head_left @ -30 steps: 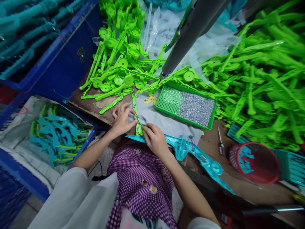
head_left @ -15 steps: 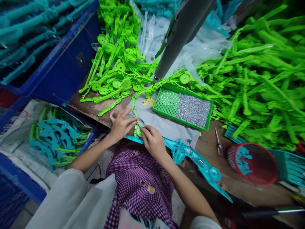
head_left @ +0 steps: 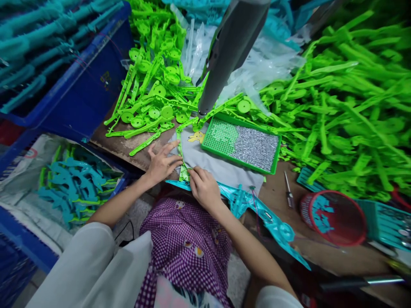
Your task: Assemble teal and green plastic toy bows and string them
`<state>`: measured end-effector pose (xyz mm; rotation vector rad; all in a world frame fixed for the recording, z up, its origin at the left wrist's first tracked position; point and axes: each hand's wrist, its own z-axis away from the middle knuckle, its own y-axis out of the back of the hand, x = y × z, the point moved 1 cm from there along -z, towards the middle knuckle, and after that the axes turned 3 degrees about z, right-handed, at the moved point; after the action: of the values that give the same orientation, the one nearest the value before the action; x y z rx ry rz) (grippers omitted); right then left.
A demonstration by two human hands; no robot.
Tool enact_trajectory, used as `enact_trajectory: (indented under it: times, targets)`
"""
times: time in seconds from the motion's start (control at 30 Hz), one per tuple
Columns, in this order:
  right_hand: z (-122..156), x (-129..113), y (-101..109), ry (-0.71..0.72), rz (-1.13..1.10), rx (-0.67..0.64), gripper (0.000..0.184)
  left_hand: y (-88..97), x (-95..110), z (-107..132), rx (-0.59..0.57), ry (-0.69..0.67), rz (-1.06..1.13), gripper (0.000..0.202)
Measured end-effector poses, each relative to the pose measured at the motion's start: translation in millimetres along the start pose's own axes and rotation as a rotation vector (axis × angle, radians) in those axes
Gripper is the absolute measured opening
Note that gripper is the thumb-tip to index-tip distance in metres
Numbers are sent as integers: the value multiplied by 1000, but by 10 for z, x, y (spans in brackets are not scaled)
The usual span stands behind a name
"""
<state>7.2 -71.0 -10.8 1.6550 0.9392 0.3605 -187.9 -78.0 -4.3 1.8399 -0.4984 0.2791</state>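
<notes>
A long bright green plastic part (head_left: pixel 181 159) lies on a grey cloth (head_left: pixel 224 169) at the near edge of the workbench. My left hand (head_left: pixel 162 162) rests flat on the cloth with its fingers stretched out, touching the part's left side. My right hand (head_left: pixel 202 186) is closed in a pinch at the part's near end; what the fingertips hold is too small to make out. A teal plastic part (head_left: pixel 253 207) lies just under and to the right of my right hand.
A green tray (head_left: pixel 212 147) of small silver screws sits behind the cloth. A grey tool barrel (head_left: pixel 221 60) hangs above it. Heaps of green parts (head_left: pixel 337 111) fill the bench. A screwdriver (head_left: pixel 288 192) and red basket (head_left: pixel 334 218) are right; blue crates (head_left: pixel 83 90) with teal parts stand left.
The view has drifted slightly, so everything sits a little left and higher. Both hands stay on the green part; the left fingers have spread flatter.
</notes>
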Motion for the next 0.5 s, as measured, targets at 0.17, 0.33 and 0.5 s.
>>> enact_trajectory:
  times: [0.17,0.33,0.5]
  targets:
    - [20,-52,-54,-45,-49,-6,31,-24,-24,37,33,3,22,16]
    - [8,-24,242,-100,-215,153,28,-42,-56,43,64,34,69,12]
    - [-798,731,973,-165,-228,191,25,-54,-78,38,95,5,80,11]
